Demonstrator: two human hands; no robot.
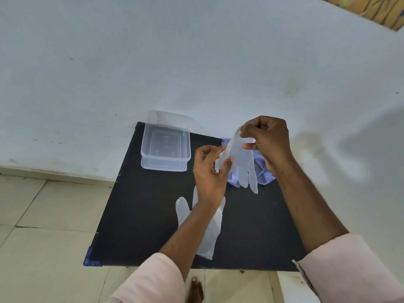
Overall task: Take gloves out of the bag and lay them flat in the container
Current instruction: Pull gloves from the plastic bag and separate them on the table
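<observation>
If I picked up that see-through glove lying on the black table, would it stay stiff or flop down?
Probably flop: the glove in the hands sags, its fingers dangling. The glove on the table looks thin and see-through, so likely very light. It might cling or crumple rather than slide.

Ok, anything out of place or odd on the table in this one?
One thing: a glove lies on the bare table near its front edge, not in the container, which looks empty. Both hands, left and right, hold a second glove above the bag.
</observation>
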